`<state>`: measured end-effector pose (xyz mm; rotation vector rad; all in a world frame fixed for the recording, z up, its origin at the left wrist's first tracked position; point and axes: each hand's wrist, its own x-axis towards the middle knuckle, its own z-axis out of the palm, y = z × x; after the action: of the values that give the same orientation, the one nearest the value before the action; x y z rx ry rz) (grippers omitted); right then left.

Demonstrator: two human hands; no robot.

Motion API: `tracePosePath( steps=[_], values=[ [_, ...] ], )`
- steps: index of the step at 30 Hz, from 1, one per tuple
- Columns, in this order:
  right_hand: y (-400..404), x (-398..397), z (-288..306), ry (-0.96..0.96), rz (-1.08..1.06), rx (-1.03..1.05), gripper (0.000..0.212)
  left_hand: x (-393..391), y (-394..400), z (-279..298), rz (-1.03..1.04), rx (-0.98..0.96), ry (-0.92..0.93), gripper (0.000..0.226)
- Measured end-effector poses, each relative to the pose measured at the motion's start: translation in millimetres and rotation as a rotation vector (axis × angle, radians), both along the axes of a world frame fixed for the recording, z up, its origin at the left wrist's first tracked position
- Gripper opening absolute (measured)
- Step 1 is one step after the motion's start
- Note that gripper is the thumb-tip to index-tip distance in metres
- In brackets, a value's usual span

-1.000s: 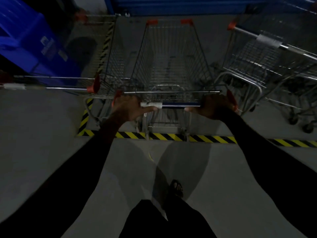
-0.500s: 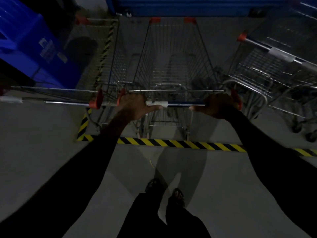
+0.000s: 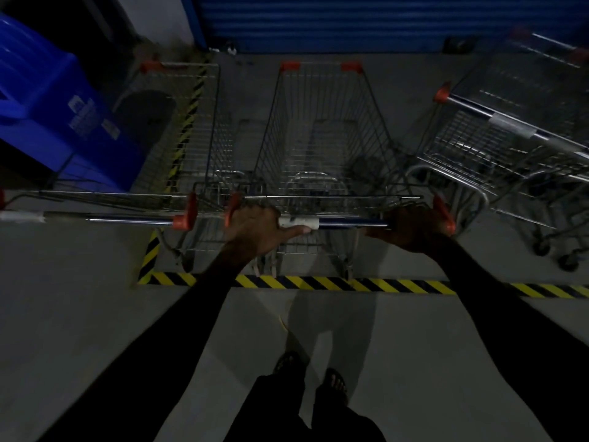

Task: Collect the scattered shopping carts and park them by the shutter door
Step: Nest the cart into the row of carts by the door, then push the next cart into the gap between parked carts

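Change: compared with half a second ago, the middle cart (image 3: 322, 135) sits slightly further past the striped floor tape (image 3: 350, 284), its nose closer to the shutter door (image 3: 366, 20); both feet now stand side by side.
Left hand: the left hand (image 3: 255, 228) grips the cart handle (image 3: 347, 222) near its left red end cap, fingers curled over the bar, thumb stretched along a white sleeve on it.
Right hand: the right hand (image 3: 411, 228) holds the same handle at its right end; the light is dim, but the fingers appear wrapped round the bar.
Middle cart: wire basket pointing at the blue shutter door, rear wheels just beyond the tape.
Left cart: the left cart (image 3: 191, 138) stands just beside it, parallel, handle level with the gripped one.
Right cart: the right cart (image 3: 510, 138) stands angled, apart from the middle one.
Blue bin: the blue bin (image 3: 57, 116) stands at the far left.
Floor: grey concrete.
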<state>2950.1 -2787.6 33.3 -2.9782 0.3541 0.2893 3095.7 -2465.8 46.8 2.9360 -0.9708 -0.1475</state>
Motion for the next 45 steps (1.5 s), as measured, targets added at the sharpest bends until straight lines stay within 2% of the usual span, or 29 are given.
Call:
tracePosePath(
  steps=[4,8,12,14,18,20,22,24,29,37,45],
  values=[
    [2.1,0.6,5.1,0.004,0.01,0.021,0.101,-1.7,-0.8,0.0,-0.016,0.014,-0.01,0.106],
    [4.1,-1.9,3.7,-0.011,-0.022,-0.043,0.1,-2.3,1.5,-4.2,-0.055,0.015,-0.057,0.1],
    [4.9,-12.7,-2.8,-0.224,0.001,-0.052,0.092,-10.5,10.9,-12.1,-0.149,-0.228,-0.187,0.057],
    [14.7,-23.8,4.1,-0.329,-0.011,-0.046,0.082,-22.2,16.3,-17.8,-0.189,-0.317,-0.234,0.044],
    [28.9,-52.8,11.1,-0.6,-0.019,-0.122,0.039,-62.0,14.0,-19.0,-0.215,-0.508,-0.246,0.035],
    [30.6,-71.3,9.2,-0.67,-0.07,-0.061,0.033,-86.3,7.5,-23.3,-0.253,-0.609,-0.289,0.03],
    [35.5,-92.0,9.0,-0.667,-0.226,0.041,0.034,-110.8,-2.7,-27.5,-0.334,-0.676,-0.341,0.026],
    [42.6,-114.9,11.4,-0.635,-0.353,0.085,0.041,-132.8,-13.9,-29.8,-0.361,-0.684,-0.277,0.021],
    [36.8,-168.7,7.4,-0.599,-0.388,0.091,0.043,-167.1,-33.7,-38.5,-0.404,-0.619,-0.081,0.028],
    [19.6,-225.2,6.9,-0.598,-0.488,0.166,0.031,-201.5,-65.2,-43.2,-0.438,-0.575,-0.088,0.032],
    [-9.7,-308.4,3.8,-0.596,-0.623,0.23,0.034,-271.6,-150.8,-28.4,-0.54,-0.569,-0.013,0.035]
  ],
)
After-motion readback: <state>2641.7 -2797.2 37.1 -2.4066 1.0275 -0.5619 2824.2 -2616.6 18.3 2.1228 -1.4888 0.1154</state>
